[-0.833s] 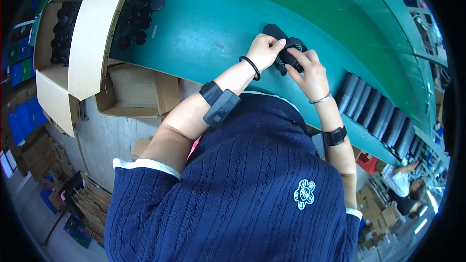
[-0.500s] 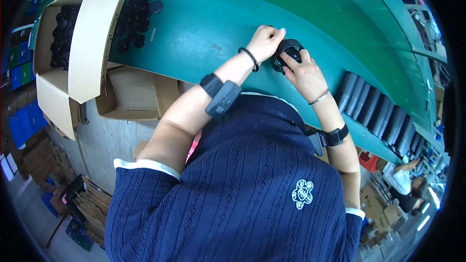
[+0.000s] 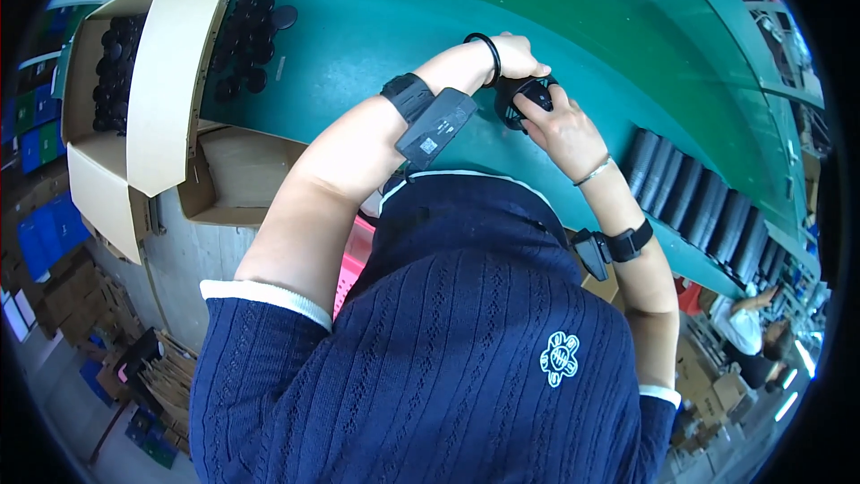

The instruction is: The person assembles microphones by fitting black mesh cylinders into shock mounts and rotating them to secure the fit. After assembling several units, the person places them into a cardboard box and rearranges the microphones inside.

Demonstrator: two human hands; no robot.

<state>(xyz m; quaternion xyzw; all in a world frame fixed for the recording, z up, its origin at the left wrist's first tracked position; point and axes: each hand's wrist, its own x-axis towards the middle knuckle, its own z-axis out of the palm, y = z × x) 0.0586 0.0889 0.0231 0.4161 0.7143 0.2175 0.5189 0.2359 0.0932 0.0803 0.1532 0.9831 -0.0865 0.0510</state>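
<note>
Above the green bench I have a round black plastic part (image 3: 508,104) with a raised rim and a dark middle. My left hand (image 3: 519,57) is bent over its far edge, fingers curled and mostly hidden behind the wrist and the part. On its near right side, my right hand (image 3: 569,133) grips it, with thumb and fingers at the rim and over the middle. Both hands touch this one part. A black band circles each forearm, each with a small dark box on it.
Loose black round caps (image 3: 246,40) lie on the bench (image 3: 358,54) at the left, beside an open carton (image 3: 166,81) of similar pieces. Another open carton (image 3: 242,175) stands below the edge. Stacks of black discs (image 3: 690,197) line the right. A person (image 3: 748,332) is far right.
My left hand has swung up and right, its wrist turning over the part's far edge. My right hand keeps its grip, shifting only slightly.
</note>
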